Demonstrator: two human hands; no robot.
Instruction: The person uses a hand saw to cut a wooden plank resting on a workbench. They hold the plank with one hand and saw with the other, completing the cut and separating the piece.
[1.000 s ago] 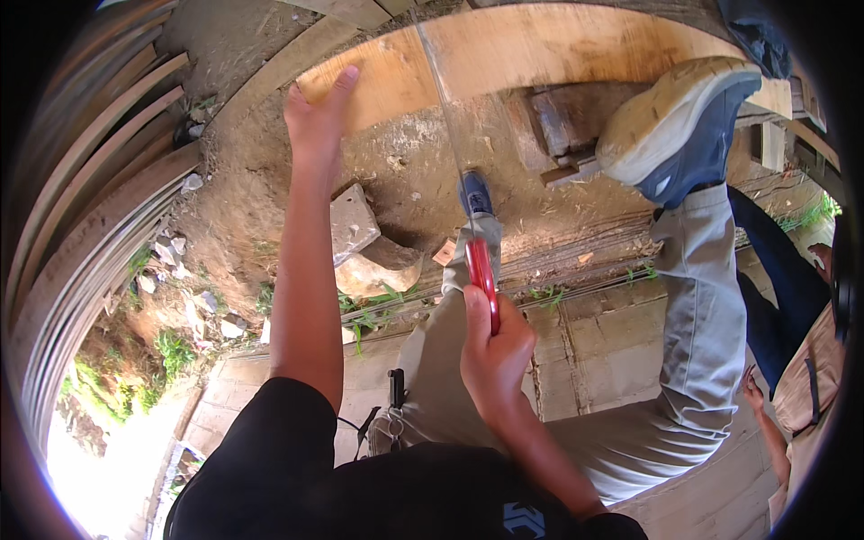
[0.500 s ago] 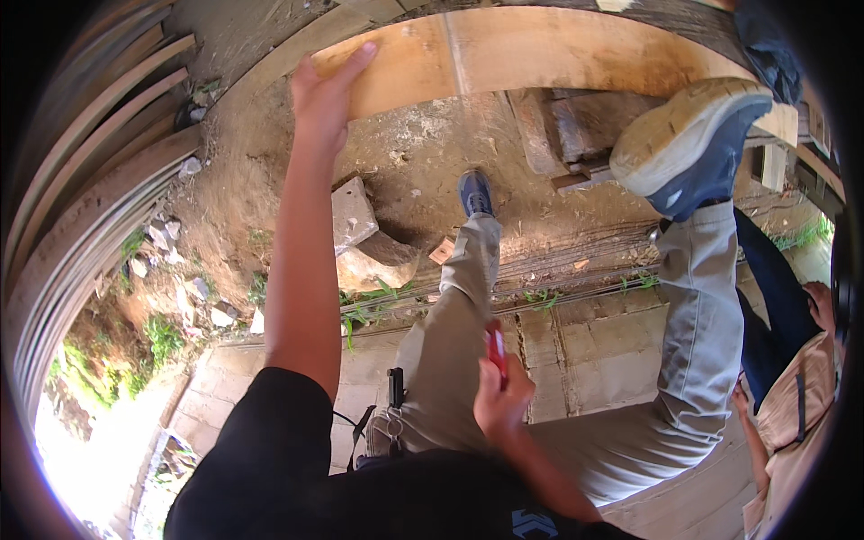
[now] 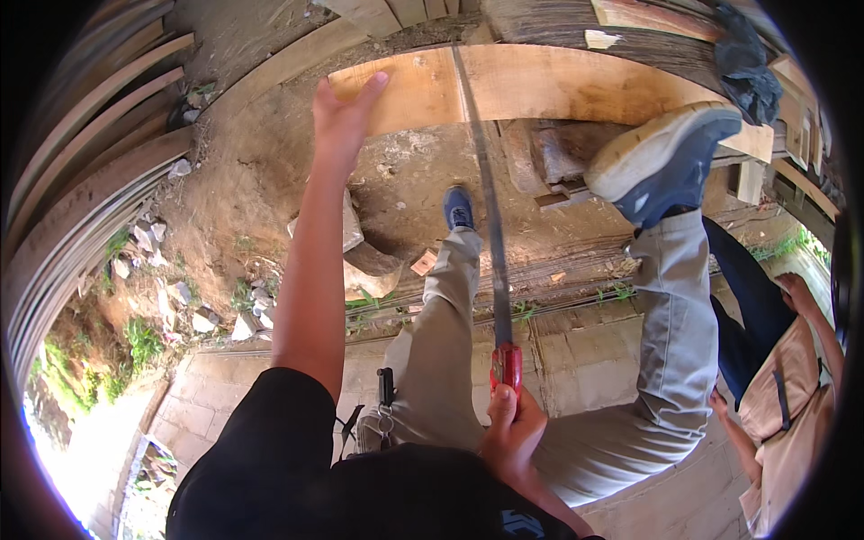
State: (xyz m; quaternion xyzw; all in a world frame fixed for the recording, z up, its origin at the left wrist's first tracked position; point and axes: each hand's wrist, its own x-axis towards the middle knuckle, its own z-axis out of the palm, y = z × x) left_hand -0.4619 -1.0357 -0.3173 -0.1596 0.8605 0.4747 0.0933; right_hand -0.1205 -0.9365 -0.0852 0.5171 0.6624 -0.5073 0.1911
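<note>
You have drawn your right hand (image 3: 515,430) and the saw (image 3: 507,367) farther back from the board (image 3: 576,83), toward your body, than a second ago. The blade (image 3: 494,225), a blur half a second ago, now shows clearly across the board, with less of it beyond the far edge. Your view has shifted too: past the board, more of the bag (image 3: 748,83) shows, and a pale chip (image 3: 602,39) has appeared.

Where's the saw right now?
In the head view, the saw is just right of the middle, with its red handle in the right hand and its blade reaching up across the wooden board.
</note>
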